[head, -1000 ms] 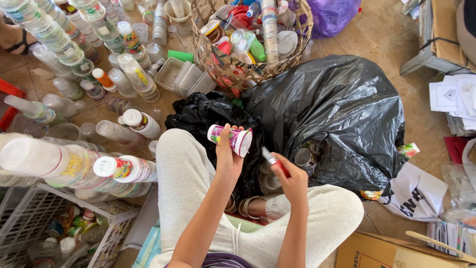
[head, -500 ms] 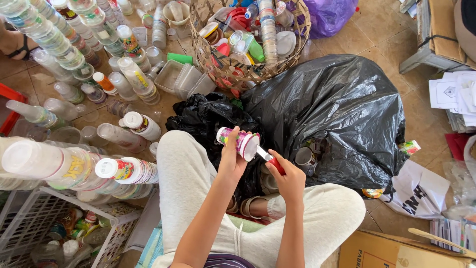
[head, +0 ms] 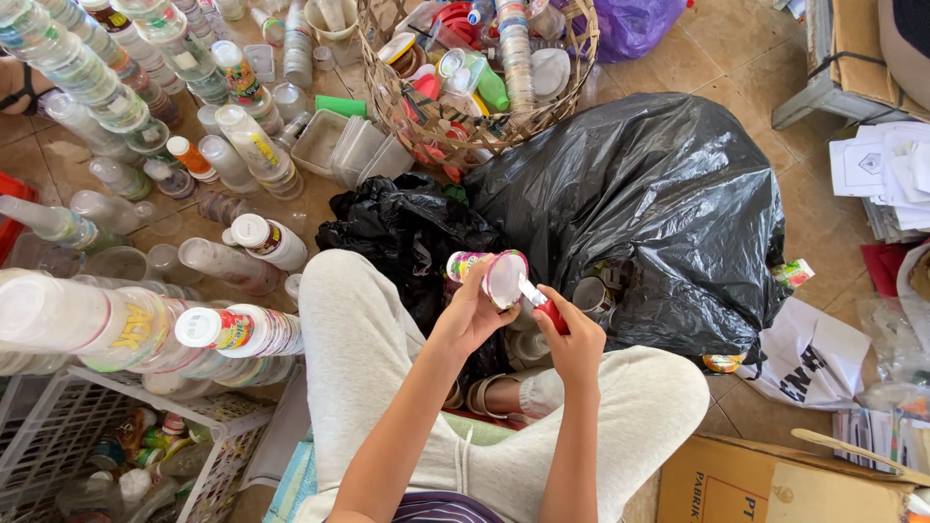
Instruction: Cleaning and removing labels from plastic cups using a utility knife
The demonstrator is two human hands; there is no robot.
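A small plastic cup (head: 487,274) is gripped on its side by the left hand (head: 472,315). A red-handled cutter (head: 544,308) is clenched in the right hand (head: 573,341), its blade set against the cup's rim, above the black plastic bag (head: 639,203).

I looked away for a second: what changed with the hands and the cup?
The right hand brought its red-handled cutter up from below to the rim of the small cup, which the left hand lowered slightly. Both grips stayed; black bag and basket unmoved.

The right hand (head: 573,339) closed in on the left hand (head: 472,315), bringing its red-handled cutter (head: 541,304) from just beside the small plastic cup (head: 489,273) up against the cup's foil-covered mouth.
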